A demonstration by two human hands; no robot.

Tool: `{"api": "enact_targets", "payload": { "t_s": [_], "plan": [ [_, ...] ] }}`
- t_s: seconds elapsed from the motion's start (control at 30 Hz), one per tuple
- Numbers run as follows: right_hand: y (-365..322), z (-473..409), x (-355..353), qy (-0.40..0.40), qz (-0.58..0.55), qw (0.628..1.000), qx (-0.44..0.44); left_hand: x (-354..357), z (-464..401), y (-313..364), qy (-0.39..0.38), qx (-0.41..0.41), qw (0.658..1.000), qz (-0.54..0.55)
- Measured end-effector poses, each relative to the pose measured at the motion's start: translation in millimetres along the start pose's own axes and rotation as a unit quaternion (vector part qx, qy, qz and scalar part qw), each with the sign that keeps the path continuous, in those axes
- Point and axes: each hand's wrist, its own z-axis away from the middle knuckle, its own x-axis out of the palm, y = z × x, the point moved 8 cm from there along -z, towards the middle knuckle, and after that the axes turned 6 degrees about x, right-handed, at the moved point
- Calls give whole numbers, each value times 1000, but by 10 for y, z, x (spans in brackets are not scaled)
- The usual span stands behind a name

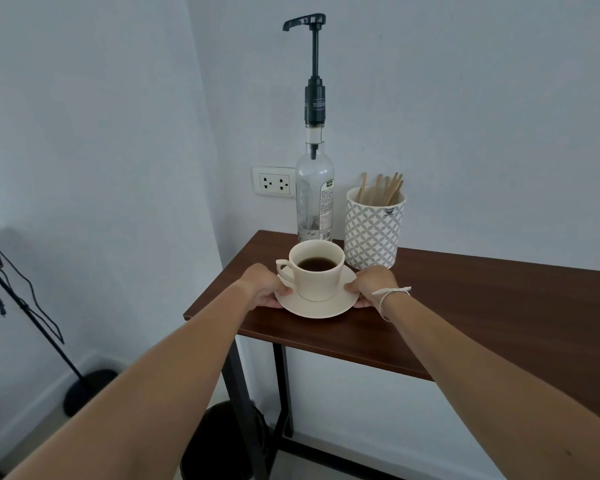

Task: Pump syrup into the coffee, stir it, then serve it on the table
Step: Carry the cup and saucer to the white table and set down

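Note:
A cream cup [317,277] with dark coffee stands on a cream saucer [321,306] near the left end of the dark wooden table [465,306]. My left hand [265,287] grips the saucer's left rim and my right hand [373,285] grips its right rim. Directly behind the cup stands a clear glass syrup bottle [315,195]; its tall black pump is raised and the spout points left, above the cup. Right of the bottle, a patterned white holder [373,230] contains several wooden stir sticks [383,190].
The table stands against a white wall with a power outlet [274,181] behind the bottle. A black stand with cables [28,306] is on the floor at the left. A dark round bin [222,441] sits under the table beside its black legs.

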Motion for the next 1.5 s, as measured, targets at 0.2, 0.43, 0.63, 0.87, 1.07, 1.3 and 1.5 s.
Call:
{"api": "enact_targets", "payload": {
  "t_s": [0.2, 0.43, 0.63, 0.87, 1.07, 1.3, 1.5],
  "plan": [
    [-27, 26, 17, 5, -8, 1000, -8, -19, 48, 12, 1, 7, 1000, 27],
    [-62, 75, 108, -15, -2, 1000, -16, -103, 140, -57, 21, 4, 999, 45],
    [-102, 162, 260, -51, 1, 999, -12, -234, 281, -102, 38, 11, 997, 73],
    [-209, 288, 560, -73, -7, 997, -20, -551, 537, -159, 81, 26, 993, 82],
    [-268, 498, 1005, -105, 7, 994, -26, -984, 801, -301, 117, 35, 989, 83],
    [-309, 930, 1733, -157, 14, 987, -37, -1701, 1203, -650, 168, 30, 980, 104],
    [-298, 1477, 2461, -186, 26, 980, -63, -2370, 1709, -1073, 208, 23, 970, 124]
  ]
}}
